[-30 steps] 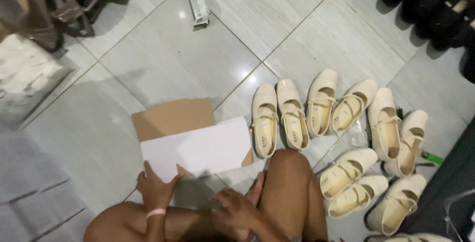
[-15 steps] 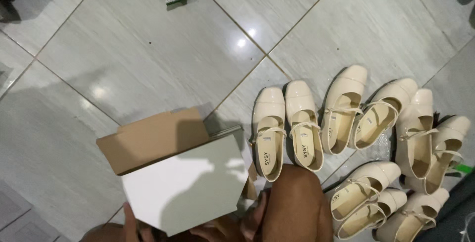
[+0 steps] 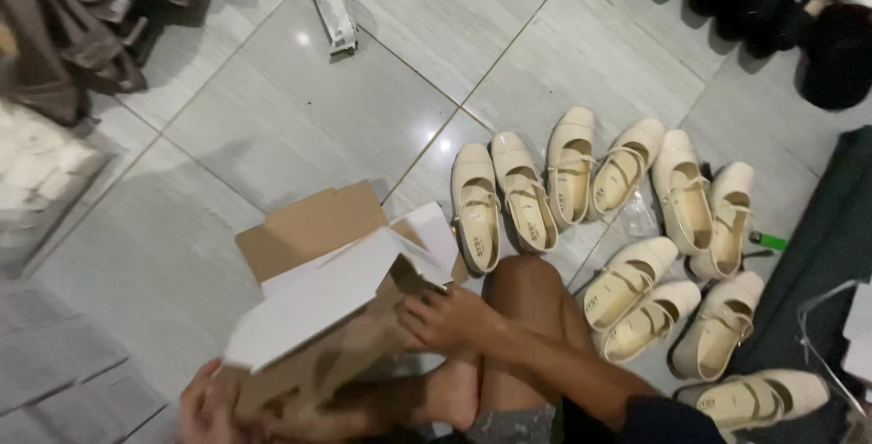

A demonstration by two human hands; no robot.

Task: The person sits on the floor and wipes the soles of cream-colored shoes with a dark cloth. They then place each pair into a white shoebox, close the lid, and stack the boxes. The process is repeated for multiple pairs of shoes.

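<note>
Head view: the cardboard box [image 3: 336, 308], white outside and brown inside, is held tilted above the tiled floor [image 3: 272, 126] near its lower edge, apparently being folded into shape. Right hand [image 3: 445, 317] grips a flap; left hand [image 3: 211, 405] clasps the lower corner, partly cut off. Cream shoes [image 3: 581, 199] lie paired beside the knee [image 3: 522, 294]. The objects at the upper left corner are blurred.

Folding cardboard box [image 3: 336, 290] on the tiled floor [image 3: 272, 126], right hand [image 3: 445, 317] at its right flap, left hand [image 3: 209, 403] at its near-left corner, shoe pairs [image 3: 581, 181] right of the box, dark shoes [image 3: 772, 8] far right beyond, wrapper [image 3: 338, 17] beyond the box.
</note>
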